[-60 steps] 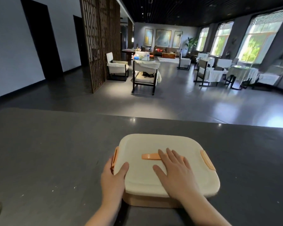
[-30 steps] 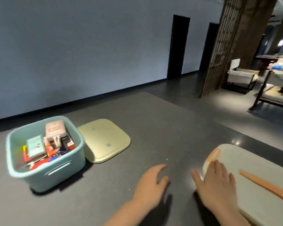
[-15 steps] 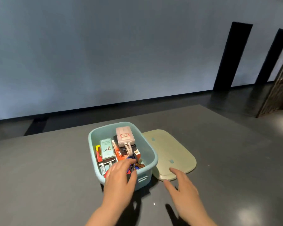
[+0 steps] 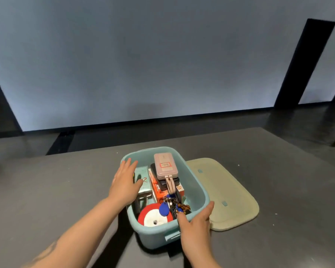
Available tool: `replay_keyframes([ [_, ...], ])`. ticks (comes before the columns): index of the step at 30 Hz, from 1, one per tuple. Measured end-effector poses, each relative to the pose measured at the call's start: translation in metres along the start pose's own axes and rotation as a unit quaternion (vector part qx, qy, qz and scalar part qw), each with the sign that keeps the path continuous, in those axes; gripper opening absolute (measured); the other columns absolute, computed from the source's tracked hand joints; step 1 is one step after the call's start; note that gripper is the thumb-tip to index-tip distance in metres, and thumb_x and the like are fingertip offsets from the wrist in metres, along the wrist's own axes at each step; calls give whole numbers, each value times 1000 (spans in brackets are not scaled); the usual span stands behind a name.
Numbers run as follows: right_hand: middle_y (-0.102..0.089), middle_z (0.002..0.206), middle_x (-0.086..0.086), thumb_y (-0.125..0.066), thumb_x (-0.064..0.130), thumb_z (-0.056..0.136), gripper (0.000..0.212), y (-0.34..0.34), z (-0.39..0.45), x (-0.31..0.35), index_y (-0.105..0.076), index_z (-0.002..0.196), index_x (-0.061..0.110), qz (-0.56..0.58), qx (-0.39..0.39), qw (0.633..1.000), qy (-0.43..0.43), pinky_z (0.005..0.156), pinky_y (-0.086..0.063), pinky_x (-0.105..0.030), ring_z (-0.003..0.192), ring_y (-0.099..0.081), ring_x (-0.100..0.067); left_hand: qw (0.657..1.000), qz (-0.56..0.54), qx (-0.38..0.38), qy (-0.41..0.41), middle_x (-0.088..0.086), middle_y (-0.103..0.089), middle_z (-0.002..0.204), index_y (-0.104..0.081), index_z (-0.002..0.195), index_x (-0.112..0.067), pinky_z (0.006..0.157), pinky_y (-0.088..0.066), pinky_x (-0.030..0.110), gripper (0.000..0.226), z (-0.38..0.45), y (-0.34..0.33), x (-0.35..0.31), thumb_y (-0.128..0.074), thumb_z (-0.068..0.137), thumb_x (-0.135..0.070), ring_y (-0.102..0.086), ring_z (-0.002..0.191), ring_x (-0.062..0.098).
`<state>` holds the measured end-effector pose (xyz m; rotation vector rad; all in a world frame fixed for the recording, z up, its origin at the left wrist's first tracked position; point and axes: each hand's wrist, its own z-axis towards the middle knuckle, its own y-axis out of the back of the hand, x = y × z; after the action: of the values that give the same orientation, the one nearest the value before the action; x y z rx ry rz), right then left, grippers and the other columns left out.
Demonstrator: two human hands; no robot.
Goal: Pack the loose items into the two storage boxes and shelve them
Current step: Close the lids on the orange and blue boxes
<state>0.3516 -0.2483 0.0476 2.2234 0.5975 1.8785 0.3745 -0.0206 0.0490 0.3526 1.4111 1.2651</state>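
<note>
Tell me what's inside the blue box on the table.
The blue box holds a pink power bank on top, an orange carton, a pale green packet, red-and-white tape and keys. Anything underneath is hidden.

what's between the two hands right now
In the head view, the teal box with its contents: a pink power bank, an orange carton and keys. Left hand is over its left rim, right hand at its near right corner.
</note>
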Motion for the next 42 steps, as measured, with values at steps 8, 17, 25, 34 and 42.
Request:
replay_keyframes([
  [8,-56,126,2,-53,33,82,87,20,72,18,2,149,33,-48,100,993,31,90,-48,-36,107,-56,-22,993,119,-5,9,-1,-4,160,-16,151,-26,119,-8,38,71,20,15,23,-51,91,-43,0,148,18],
  [17,-56,106,16,-40,29,63,91,-12,169,41,-14,149,42,-77,244,962,96,74,-47,-22,88,-57,1,965,244,88,43,-13,9,158,1,150,-36,117,8,39,57,-52,22,12,-9,96,-53,15,145,9],
  [25,-49,140,-7,-34,36,75,79,-30,212,69,-6,147,50,-268,268,902,208,95,-44,-42,112,-52,-26,968,225,97,50,-11,9,159,-2,150,-36,117,4,42,54,-58,3,-23,-5,97,-50,15,145,9],
  [34,-46,144,-1,-48,32,95,48,1,174,-8,-41,142,21,-200,-14,957,209,109,-31,-34,133,-38,-19,976,198,40,78,-11,-7,159,-17,149,-37,116,-15,39,52,-45,-8,-37,-12,97,-47,-3,146,8],
  [42,-53,139,5,-63,46,87,46,61,101,-110,-60,127,24,-397,2,884,248,101,-41,-28,129,-49,-14,976,205,22,68,-10,-18,158,-25,147,-34,115,-21,37,55,-43,-10,-40,-12,96,-50,-14,145,11],
])
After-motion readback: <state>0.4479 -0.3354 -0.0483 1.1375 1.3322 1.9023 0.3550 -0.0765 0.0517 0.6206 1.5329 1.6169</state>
